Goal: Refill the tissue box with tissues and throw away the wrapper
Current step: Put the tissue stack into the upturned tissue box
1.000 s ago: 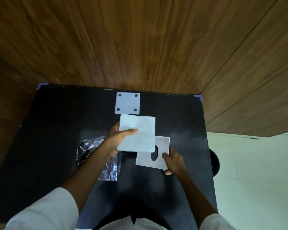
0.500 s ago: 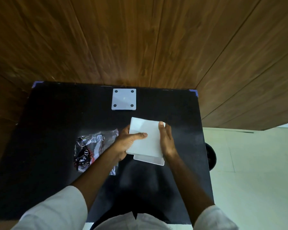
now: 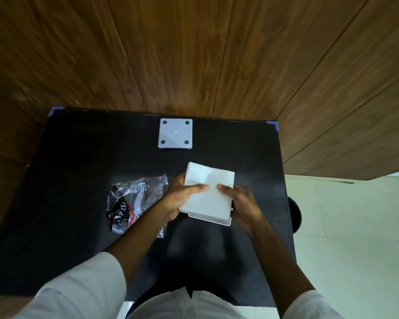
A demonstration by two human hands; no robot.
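At the near edge of the black table [image 3: 67, 180], two white sleeves [image 3: 78, 293] reach forward. The left hand [image 3: 182, 199] and right hand [image 3: 242, 203] clasp a white tissue stack [image 3: 207, 194] from either side, thumbs pressed flat on top, the other fingers curled underneath. The stack sits over the white box [image 3: 217, 221], whose near rim shows below it. Just left lies the crumpled wrapper [image 3: 131, 203], flat on the table. Farther back rests a square white lid [image 3: 175, 134] with four dark dots.
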